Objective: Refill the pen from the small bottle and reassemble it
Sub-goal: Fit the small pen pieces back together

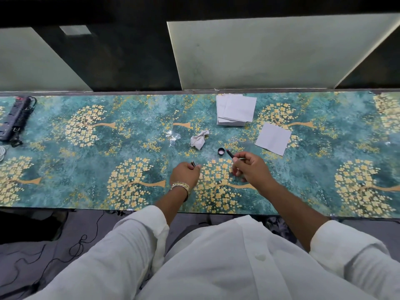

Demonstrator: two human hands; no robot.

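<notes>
Head view: bottle cap (221, 152) on table (86, 191), empty.

Left hand (185, 171), right hand (249, 166) closed.

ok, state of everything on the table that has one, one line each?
left hand: closed on a small dark pen part
right hand: holding a slim dark pen piece, red tip pointing away
bottle cap: off, lying open side up
tissue: crumpled
paper stack: flat, slightly fanned
single sheet: flat, apart from the stack
power strip: at far left, switch state unclear
</notes>
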